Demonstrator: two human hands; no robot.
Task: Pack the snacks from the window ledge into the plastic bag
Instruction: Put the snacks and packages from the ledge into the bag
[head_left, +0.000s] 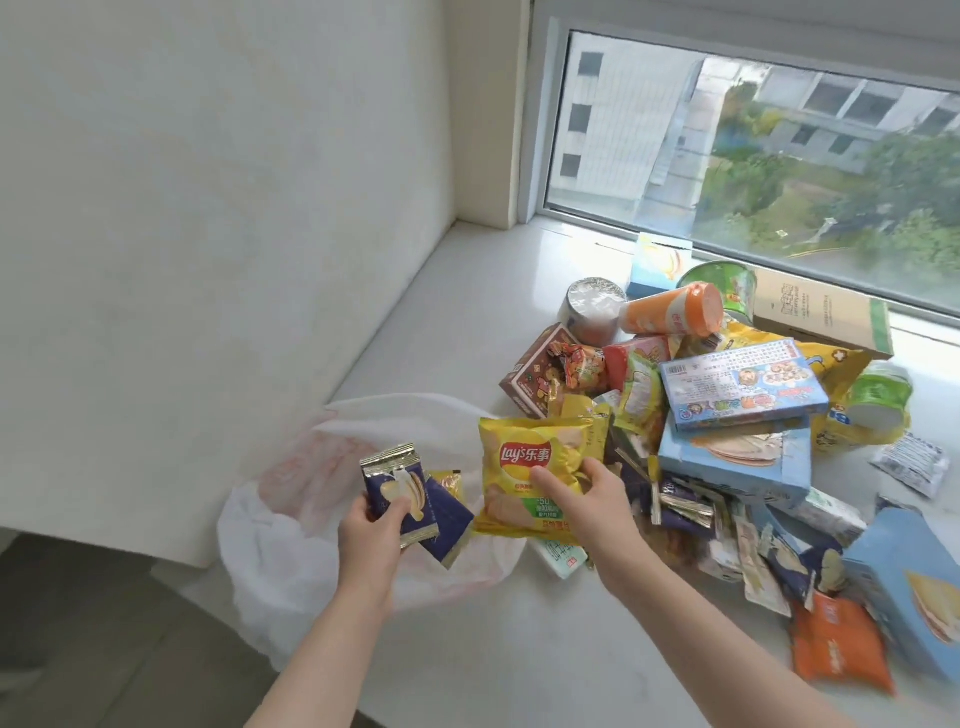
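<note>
I can't see into the plastic bag; left hand grips navy packets, right hand grips yellow chip bag.

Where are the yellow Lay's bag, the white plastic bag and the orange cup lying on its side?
yellow Lay's bag (524, 456), head view, on its red logo.
white plastic bag (275, 561), head view, on its bare left side.
orange cup (660, 312), head view, on its side wall.

Left hand with navy packets, right hand with yellow chip bag
</note>
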